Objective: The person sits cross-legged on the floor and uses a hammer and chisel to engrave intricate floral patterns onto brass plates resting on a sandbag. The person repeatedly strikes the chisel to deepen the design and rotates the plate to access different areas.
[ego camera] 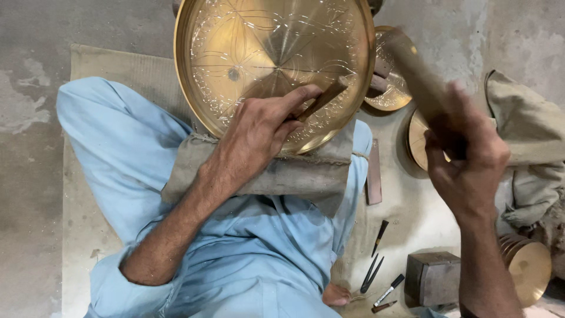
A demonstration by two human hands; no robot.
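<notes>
A slim chisel (321,100) is pinched in the closed fingers of the left hand (259,132), its tip set against the engraved face of a large brass tray (235,65) propped on a padded cloth (294,174) over the lap. A blurred wooden mallet (415,70) is gripped tight in the raised right hand (468,156), well apart from the left. Smaller brass plates (529,268), a metal block (434,277) and loose tools (376,274) are seen on the floor at the right.

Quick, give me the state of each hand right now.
Left hand: closed on a chisel set against the brass tray.
Right hand: closed in a grip on a wooden mallet, raised and blurred.
</notes>
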